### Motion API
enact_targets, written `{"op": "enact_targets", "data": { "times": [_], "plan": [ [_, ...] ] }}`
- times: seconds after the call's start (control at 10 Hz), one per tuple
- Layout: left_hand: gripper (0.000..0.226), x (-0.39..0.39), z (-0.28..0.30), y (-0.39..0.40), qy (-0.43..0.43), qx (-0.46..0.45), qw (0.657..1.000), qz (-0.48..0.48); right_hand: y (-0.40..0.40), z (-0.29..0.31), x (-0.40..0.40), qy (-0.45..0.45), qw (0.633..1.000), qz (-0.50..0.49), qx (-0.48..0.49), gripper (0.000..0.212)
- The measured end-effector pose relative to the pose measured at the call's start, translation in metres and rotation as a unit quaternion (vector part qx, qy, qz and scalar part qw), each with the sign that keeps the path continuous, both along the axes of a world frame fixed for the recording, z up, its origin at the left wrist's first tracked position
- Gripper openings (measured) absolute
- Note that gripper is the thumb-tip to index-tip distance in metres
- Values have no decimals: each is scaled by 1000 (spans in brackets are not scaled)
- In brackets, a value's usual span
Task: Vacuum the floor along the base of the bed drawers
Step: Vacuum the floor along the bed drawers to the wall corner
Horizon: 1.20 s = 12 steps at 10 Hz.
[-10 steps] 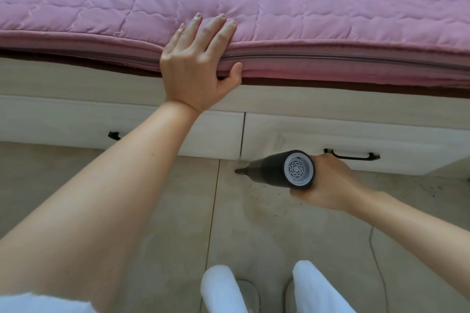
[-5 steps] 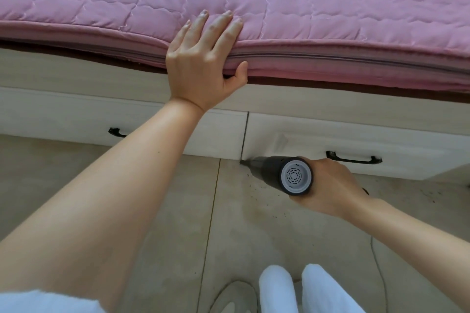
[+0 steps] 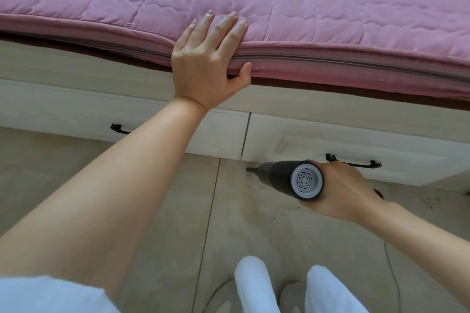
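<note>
My right hand grips a small black handheld vacuum with a grey vented rear cap. Its narrow nozzle touches the beige tiled floor right at the base of the right bed drawer, close to the seam between the two drawers. Dark specks of dirt lie on the tile below and right of the nozzle. My left hand rests flat on the edge of the pink quilted mattress, fingers straight on top, thumb against its side.
The left drawer and the right drawer each carry a black handle. My feet in white trousers stand on the tile near the bottom edge. A thin cable lies on the floor at right. Small objects sit at the mattress's far right.
The vacuum has moved forward, from slightly off the drawers to the base of the right drawer front. My left hand stays on the mattress edge. My feet have shifted.
</note>
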State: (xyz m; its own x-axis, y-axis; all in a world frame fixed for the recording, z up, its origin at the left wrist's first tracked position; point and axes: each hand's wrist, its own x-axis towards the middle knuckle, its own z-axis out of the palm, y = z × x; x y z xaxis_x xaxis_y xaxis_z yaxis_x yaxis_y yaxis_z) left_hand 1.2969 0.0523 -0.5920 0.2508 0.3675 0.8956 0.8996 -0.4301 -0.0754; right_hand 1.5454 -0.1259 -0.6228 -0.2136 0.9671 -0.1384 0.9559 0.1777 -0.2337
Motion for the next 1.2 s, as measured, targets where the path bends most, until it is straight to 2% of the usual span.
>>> {"op": "enact_targets", "data": {
  "times": [0.4, 0.6, 0.8, 1.1, 1.2],
  "plan": [
    [53, -1, 1, 0, 5, -2, 1000, 2, -5, 6, 6, 4, 1000, -10, -24, 32],
    [53, 0, 0, 0, 6, -1, 1000, 1, -6, 6, 6, 22, 999, -8, -28, 36],
    [53, -1, 0, -1, 6, -2, 1000, 0, -9, 15, 6, 3, 999, -2, -37, 20],
    [54, -1, -1, 0, 7, -5, 1000, 6, -13, 17, 7, 5, 999, 0, -48, 32],
    [54, -1, -1, -1, 9, -4, 1000, 8, -14, 20, 7, 0, 999, -2, -52, 21]
  ]
}}
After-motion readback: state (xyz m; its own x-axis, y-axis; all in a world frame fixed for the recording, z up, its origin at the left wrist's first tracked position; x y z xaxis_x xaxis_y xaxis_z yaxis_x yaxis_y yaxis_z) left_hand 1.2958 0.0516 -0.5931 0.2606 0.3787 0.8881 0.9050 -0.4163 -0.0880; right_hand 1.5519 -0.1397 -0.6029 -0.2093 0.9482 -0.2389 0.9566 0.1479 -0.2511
